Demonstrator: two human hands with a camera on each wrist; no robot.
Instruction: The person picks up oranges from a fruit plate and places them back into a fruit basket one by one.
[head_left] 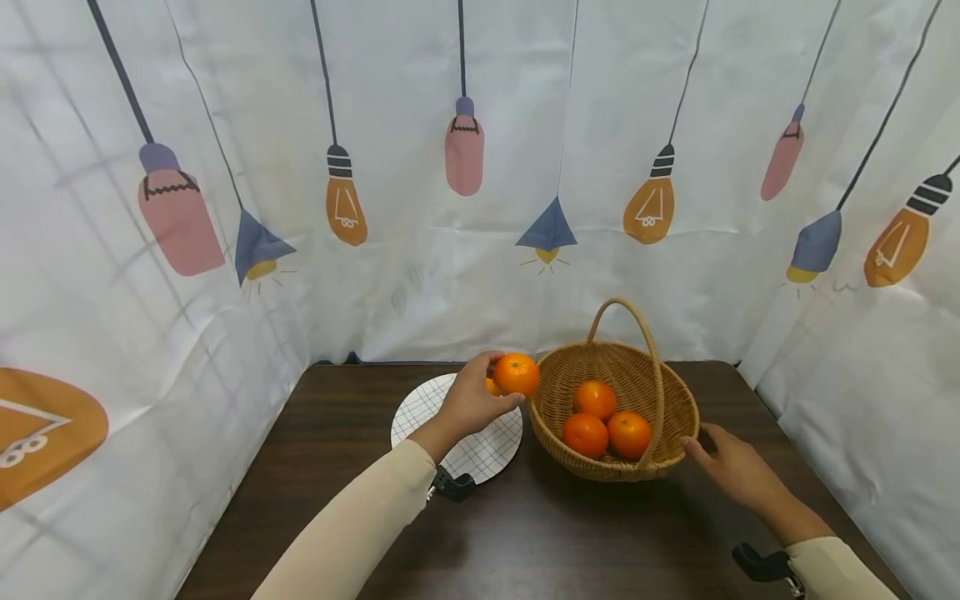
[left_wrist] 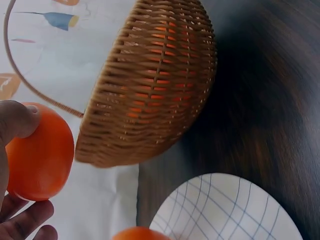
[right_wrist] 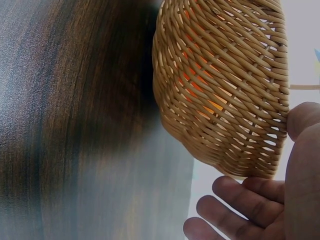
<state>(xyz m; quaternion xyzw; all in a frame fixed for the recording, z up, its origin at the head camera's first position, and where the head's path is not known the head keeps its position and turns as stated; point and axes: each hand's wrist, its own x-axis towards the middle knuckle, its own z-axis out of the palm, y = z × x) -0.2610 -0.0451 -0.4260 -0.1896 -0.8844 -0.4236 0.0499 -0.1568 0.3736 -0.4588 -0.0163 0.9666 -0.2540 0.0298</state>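
Note:
My left hand [head_left: 480, 396] holds an orange [head_left: 517, 374] between thumb and fingers, raised beside the left rim of a wicker basket [head_left: 558, 417]. In the left wrist view the held orange [left_wrist: 42, 155] appears close to the basket's wall [left_wrist: 145, 90]. Below that hand lies a round white plate [head_left: 480, 454] with a grid pattern. Another orange [left_wrist: 140, 234] is on the plate, mostly hidden by the hand in the head view. Several oranges [head_left: 595, 401] sit inside the basket. My right hand [head_left: 738, 468] grips the basket's right rim, thumb on the edge and fingers against the outside.
The basket's arched handle [head_left: 647, 333] stands up over its opening. A dark wooden table [head_left: 555, 542] carries everything. White curtains [head_left: 420, 275] printed with lamps close in the back and both sides.

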